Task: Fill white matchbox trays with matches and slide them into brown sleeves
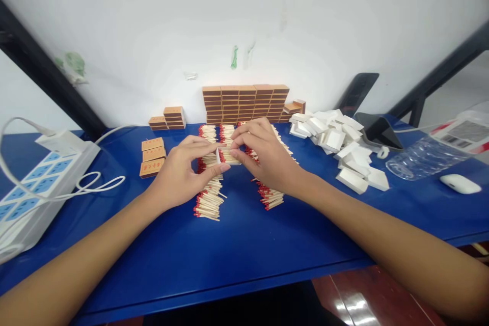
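Over the middle of the table, a small white matchbox tray (219, 156) holds red-headed matches (229, 155). My left hand (178, 175) grips the tray's left end between thumb and fingers. Bent over its right end, my right hand (269, 155) has thumb and fingertips closed on the tray and its matches; the exact contact is partly hidden. Beneath and behind my hands, loose matches lie in several long rows, including a left row (208, 198) and a right row (271, 196), partly covered by my hands.
Orange-brown matchboxes form a stacked wall (246, 104) at the back. More boxes (153, 155) lie left. White empty trays (340, 137) are heaped right, near a dark phone-like stand (378, 130), clear plastic packaging (420, 158) and a white case (460, 183). A power strip (49, 183) occupies the left.
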Available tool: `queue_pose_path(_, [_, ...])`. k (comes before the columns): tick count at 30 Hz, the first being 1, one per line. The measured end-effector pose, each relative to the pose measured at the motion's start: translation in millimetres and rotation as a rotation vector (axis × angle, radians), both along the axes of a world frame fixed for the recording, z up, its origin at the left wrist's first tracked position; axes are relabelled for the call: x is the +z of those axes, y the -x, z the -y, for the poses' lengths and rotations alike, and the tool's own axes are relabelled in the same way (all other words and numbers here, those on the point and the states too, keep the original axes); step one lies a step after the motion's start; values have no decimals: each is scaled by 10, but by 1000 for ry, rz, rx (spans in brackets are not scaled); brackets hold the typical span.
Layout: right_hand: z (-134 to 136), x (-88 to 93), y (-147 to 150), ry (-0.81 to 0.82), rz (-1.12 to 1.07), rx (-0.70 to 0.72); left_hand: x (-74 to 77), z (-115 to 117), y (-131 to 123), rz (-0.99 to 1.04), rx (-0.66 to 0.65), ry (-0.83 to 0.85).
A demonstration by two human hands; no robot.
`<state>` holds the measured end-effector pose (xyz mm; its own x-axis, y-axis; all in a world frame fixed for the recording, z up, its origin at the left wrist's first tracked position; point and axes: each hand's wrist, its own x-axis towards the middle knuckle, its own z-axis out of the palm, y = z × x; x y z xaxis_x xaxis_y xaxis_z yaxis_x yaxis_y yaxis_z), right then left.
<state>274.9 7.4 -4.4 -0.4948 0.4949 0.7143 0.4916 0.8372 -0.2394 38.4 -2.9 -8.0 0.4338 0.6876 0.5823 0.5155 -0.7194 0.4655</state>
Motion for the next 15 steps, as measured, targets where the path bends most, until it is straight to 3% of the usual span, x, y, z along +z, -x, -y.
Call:
queue_pose_path(4, [-44, 38, -46, -47, -64, -72, 63, 8, 8, 56, 113, -49])
queue_pose_path(7, [-126, 1, -117, -19, 15, -103, 104, -11, 34, 89, 216, -117])
queue_pose_path(11, [-213, -121, -176, 55, 237, -90, 103, -47, 65, 84, 238, -110])
queue_pose_path(15, [-241, -187, -165, 105, 322, -83, 87, -51, 57, 90, 229, -96])
